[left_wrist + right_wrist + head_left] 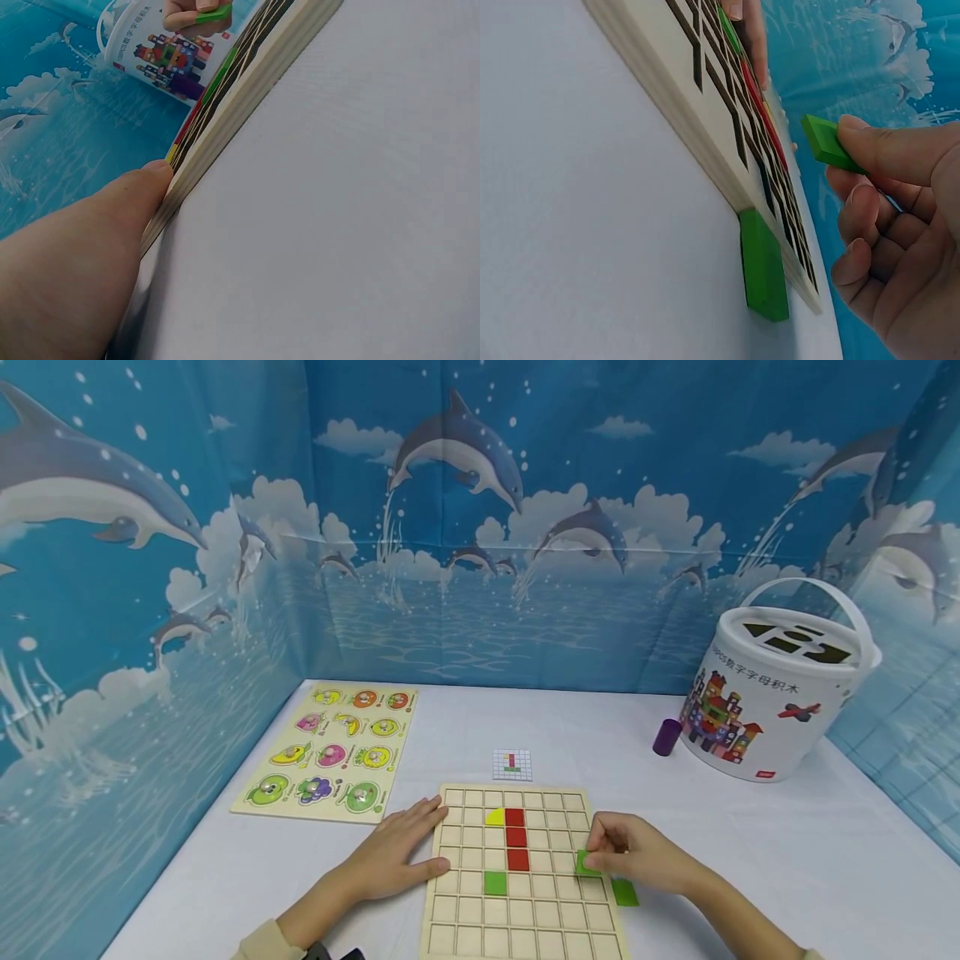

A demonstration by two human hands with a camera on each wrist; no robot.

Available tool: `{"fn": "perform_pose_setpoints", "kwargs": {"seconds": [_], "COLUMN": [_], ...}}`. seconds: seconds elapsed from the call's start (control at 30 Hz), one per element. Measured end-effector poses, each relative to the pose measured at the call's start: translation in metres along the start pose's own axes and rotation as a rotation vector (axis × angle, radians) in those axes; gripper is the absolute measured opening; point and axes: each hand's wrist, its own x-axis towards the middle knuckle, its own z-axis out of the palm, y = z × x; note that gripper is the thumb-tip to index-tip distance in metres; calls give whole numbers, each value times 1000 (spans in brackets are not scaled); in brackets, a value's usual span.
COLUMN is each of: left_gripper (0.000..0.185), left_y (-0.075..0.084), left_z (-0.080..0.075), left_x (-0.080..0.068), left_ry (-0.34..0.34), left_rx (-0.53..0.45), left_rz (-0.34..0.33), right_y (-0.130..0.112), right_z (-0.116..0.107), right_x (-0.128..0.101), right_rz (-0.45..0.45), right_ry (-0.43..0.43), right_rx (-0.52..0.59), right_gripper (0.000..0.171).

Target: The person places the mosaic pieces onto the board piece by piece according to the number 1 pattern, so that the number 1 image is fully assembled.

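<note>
A wooden grid board (457, 910) lies on the white table. Set in its cells are three red square tiles (516, 837) in a column, a yellow quarter-round tile (496, 817) beside the top one and a green square tile (495, 883) lower left. My left hand (393, 852) rests at the board's left edge, fingers extended, thumb touching the rim. Between thumb and fingers my right hand (637, 852) pinches another green tile (826, 141), held above the board's right side. One more green tile (763, 266) lies on the table against the board's right edge.
Behind the board lies a small pattern card (512, 765). A fruit puzzle board (326, 756) is at the left. Back right stand a purple cylinder (667, 737) and a white lidded bucket (772, 693) with a handle. A dolphin-print curtain (480, 610) encloses the table.
</note>
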Motion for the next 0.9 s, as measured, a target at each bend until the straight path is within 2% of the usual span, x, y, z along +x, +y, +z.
{"fn": "perform_pose_setpoints", "kwargs": {"seconds": [0.3, 0.9], "left_gripper": [76, 74], "left_y": [-1, 1], "left_z": [0, -1], "left_x": [1, 0], "left_ry": [-16, -17], "left_rx": [-6, -8], "left_rz": [-21, -10], "right_y": [-11, -19], "right_z": [16, 40], "right_x": [15, 39], "right_rz": [-35, -56], "right_ry": [-17, -54], "right_rx": [-27, -48], "right_gripper": [14, 14]}}
